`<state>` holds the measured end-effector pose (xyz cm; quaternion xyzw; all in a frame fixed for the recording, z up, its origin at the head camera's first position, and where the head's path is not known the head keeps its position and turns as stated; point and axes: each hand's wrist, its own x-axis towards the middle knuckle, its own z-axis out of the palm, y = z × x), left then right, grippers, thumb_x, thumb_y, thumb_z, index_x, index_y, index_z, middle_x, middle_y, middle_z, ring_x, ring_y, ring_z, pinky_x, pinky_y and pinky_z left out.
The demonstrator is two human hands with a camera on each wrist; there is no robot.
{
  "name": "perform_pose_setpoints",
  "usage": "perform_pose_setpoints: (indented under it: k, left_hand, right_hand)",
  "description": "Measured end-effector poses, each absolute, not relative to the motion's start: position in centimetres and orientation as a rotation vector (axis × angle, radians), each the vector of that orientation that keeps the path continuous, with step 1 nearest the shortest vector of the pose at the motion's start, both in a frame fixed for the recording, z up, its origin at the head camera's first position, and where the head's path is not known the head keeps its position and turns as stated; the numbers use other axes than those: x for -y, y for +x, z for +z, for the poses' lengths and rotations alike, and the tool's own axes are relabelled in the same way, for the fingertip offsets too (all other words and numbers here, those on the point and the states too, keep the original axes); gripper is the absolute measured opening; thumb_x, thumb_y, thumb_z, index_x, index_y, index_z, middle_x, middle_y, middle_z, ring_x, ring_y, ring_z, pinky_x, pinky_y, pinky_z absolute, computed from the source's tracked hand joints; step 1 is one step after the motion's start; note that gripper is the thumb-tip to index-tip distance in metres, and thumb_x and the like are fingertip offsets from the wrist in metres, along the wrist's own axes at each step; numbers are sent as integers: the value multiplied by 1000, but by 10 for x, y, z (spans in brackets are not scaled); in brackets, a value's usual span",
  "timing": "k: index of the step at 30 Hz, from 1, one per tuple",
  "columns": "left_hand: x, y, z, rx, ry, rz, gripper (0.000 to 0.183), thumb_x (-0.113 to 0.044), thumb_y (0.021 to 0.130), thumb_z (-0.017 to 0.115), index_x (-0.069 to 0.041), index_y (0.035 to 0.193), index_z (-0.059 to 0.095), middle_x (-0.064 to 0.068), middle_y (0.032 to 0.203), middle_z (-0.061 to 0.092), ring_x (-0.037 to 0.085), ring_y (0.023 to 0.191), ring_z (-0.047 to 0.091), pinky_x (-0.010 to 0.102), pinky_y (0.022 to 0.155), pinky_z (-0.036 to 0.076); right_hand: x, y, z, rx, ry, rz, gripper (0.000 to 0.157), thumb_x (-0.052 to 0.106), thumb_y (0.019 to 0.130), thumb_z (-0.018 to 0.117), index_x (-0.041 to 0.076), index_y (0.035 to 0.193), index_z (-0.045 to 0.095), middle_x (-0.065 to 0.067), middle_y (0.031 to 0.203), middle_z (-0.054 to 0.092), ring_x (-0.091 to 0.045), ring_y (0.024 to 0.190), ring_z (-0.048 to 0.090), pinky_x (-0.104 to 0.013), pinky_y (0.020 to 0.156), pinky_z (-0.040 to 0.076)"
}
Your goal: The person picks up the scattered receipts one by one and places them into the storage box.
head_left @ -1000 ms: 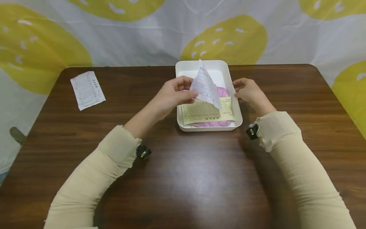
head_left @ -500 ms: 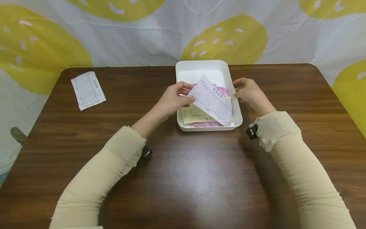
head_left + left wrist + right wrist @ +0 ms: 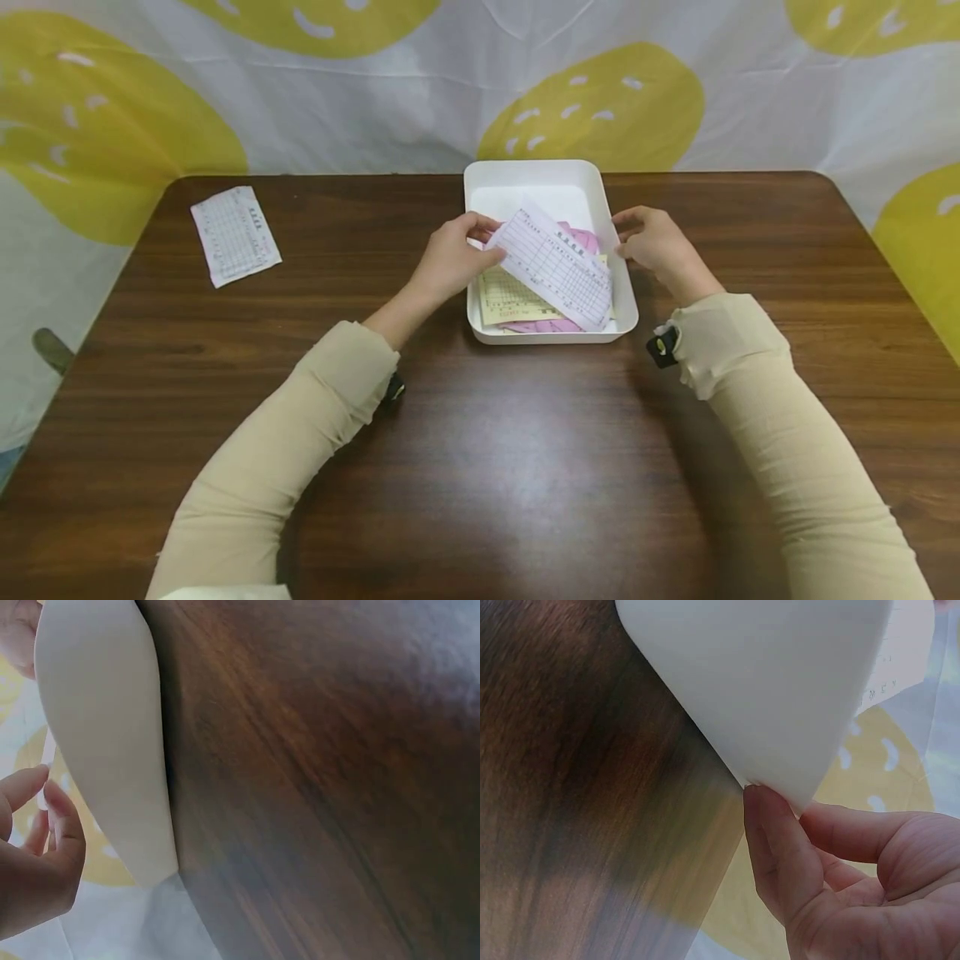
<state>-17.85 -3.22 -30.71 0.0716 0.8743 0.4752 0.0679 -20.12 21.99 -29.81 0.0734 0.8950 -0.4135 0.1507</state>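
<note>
Between thumb and fingers my left hand [image 3: 457, 258] pinches a corner of a white printed slip [image 3: 558, 267], which slants over the white tray [image 3: 532, 337]. Under it lie a yellow slip [image 3: 502, 304] and pink slips [image 3: 579, 237], partly hidden. The left wrist view has the pinching left hand [image 3: 45, 847] beside the tray's outer wall [image 3: 105, 735]. On the tray's right side, my right hand [image 3: 656, 246] holds the wall. In the right wrist view, that hand's fingertips [image 3: 769, 802] press the tray wall [image 3: 757, 690], with the thumb at the rim.
Another white printed slip [image 3: 236, 236] lies at the back left of the brown wooden table [image 3: 465, 467]. A white curtain with yellow shapes [image 3: 600, 108] hangs just behind the table's back edge.
The white slip in my left hand has come down from nearly upright to lie slanted over the yellow slip. My right hand stays at the tray's side.
</note>
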Motion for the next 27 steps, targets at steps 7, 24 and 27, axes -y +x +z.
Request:
perform_pose_setpoints:
  k: [7, 24, 27]
  left_hand:
    - [33, -179, -310, -2661, 209, 1322, 39, -18, 88, 67, -5, 123, 60, 13, 119, 63, 23, 104, 54, 31, 87, 46]
    - [63, -187, -305, -2693, 128, 1388, 37, -18, 91, 63, -4, 125, 59, 15, 122, 62, 25, 109, 57, 35, 89, 51]
    - [78, -189, -306, -2730, 112, 1393, 36, -17, 91, 62, -3, 123, 59, 16, 124, 62, 28, 112, 58, 37, 95, 49]
  right_hand:
    - [-222, -203, -300, -2569, 205, -1195, 51, -6, 90, 49, -6, 140, 37, -23, 116, 49, -21, 91, 52, -17, 62, 47]
    - [-219, -205, -299, -2562, 230, -1187, 49, -6, 92, 47, -4, 139, 37, -23, 119, 49, -24, 96, 52, -22, 71, 49]
    - [-219, -206, -299, -2563, 230, -1182, 49, -5, 92, 47, -4, 140, 37, -23, 119, 49, -25, 95, 52, -25, 73, 50]
